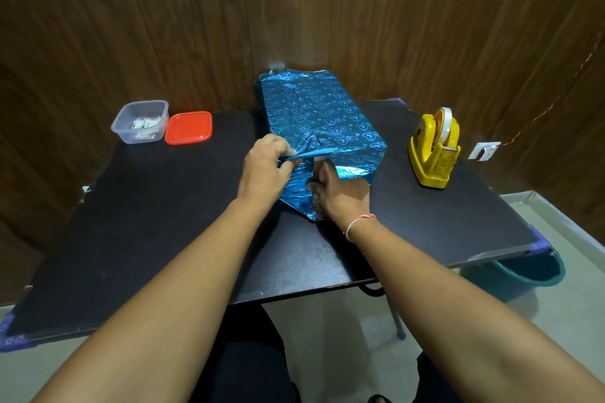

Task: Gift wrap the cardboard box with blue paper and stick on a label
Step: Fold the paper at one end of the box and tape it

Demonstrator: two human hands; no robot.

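Box in blue paper sits mid-desk, near end unsealed. I see left hand pinching a folded paper flap; right hand grips the paper at the open end. Tape dispenser well right; clear tub and red lid far left.

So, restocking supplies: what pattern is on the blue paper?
Hearts, on the blue paper; head view.
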